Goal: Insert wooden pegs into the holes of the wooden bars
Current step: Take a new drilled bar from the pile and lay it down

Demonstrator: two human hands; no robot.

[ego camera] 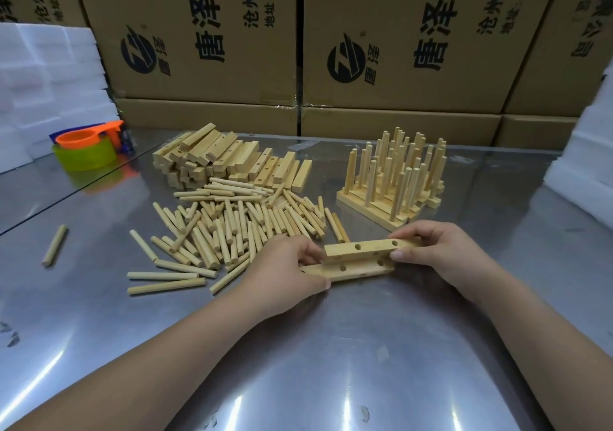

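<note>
- both forearms reach in over the shiny metal table (331,347)
- left hand (285,271) pinches the lower pale drilled wooden bar (345,271)
- right hand (438,253), fingers curled, grips the upper drilled wooden bar (361,250) lying against it

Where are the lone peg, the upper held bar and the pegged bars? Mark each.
lone peg (54,245): head view, mid-shaft.
upper held bar (376,246): head view, top face between holes.
pegged bars (381,218): head view, front bar's top face.
</note>
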